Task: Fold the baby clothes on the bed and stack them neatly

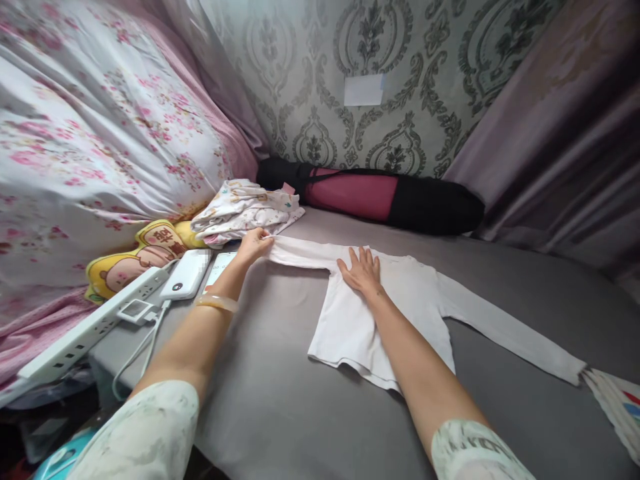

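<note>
A white long-sleeved shirt (400, 300) lies spread on a grey sheet (260, 373), both sleeves stretched out to the sides. My left hand (256, 244) pinches the cuff of the sleeve on the left. Flat on the shirt near its left shoulder rests my right hand (363, 270), fingers spread. The other sleeve runs off to the right, its cuff reaching a striped cloth (613, 400) at the right edge. My right forearm hides part of the shirt's body and lower hem.
Patterned white clothes (250, 210) are heaped beyond my left hand. A power strip (95, 323), a white power bank (185, 275), a phone (219, 270) and a yellow plush (130, 263) sit at left. A black and maroon long bag (370, 195) lies along the wall.
</note>
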